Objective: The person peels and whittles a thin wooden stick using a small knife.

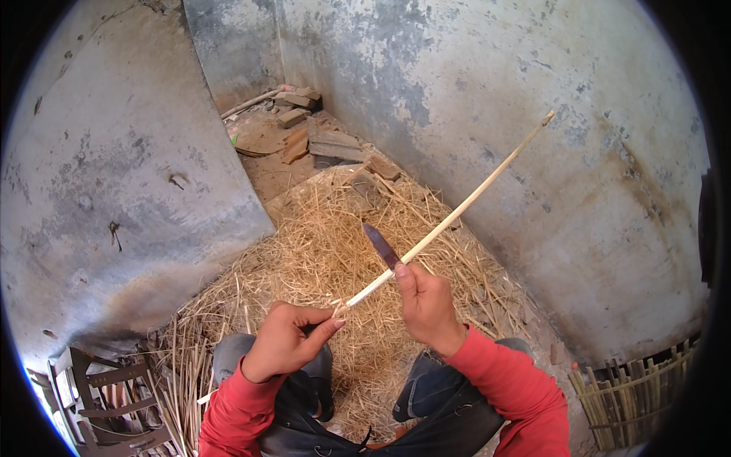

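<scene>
A long pale wooden stick (471, 199), perhaps bamboo, slants from between my knees up to the far right. My left hand (289, 337) pinches its near end between thumb and fingers, where a few curled shavings (340, 307) stick out. Farther along, my right hand (429, 303) is closed round a knife, its handle hidden in the fist. The dark knife blade (381, 245) points up and left, lying across the stick, with my right thumb pressed close to the stick.
Straw-like shavings (312, 244) cover the floor before me. Bricks and broken tiles (335, 143) lie by the far gap between worn walls (487, 68). At the left stand a dark wooden chair (114, 411) and a heap of thin strips (183, 381). A slatted bamboo piece (632, 400) is at the right.
</scene>
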A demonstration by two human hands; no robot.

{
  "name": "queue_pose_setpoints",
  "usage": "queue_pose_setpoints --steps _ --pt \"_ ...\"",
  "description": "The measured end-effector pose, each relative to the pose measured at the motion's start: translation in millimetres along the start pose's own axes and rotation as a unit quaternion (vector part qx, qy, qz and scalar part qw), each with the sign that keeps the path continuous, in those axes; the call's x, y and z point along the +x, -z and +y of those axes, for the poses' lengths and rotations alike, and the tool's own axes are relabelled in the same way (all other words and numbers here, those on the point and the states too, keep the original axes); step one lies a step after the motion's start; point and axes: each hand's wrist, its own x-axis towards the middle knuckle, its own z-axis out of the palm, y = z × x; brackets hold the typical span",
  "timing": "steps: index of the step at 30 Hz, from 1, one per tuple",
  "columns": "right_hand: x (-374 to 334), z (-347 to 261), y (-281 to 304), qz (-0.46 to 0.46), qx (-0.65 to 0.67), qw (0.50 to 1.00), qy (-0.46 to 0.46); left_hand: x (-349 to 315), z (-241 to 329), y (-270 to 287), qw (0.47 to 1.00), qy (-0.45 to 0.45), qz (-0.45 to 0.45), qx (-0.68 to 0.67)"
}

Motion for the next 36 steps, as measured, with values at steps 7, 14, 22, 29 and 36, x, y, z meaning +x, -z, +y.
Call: queue_pose_setpoints --steps 7,14,22,29,36 --pt "-14.7 -15.5 -20.2 -0.043 0.021 0.999 0.013 2.9 -4.8 -2.5 1.0 -0.007 -0.01 0.002" --pt "-22.5 -15.3 -28.1 -0.071 0.036 0.997 0.013 3.5 -7.0 -5.6 1.0 -0.001 -0.008 -0.012" --pt "-26.8 -16.7 -28.7 -0.115 0.078 0.99 -0.025 4.2 -6.9 -4.9 0.999 0.006 -0.033 0.005" --pt "-26.7 -14.0 -27.4 -0.124 0.106 0.985 -0.049 5.0 -5.9 -4.5 0.999 0.006 -0.045 -0.008" --pt "-17.1 -0.1 -21.2 -0.216 0.228 0.939 -0.139 6.0 -3.4 -8.7 1.0 -0.014 -0.009 0.002"
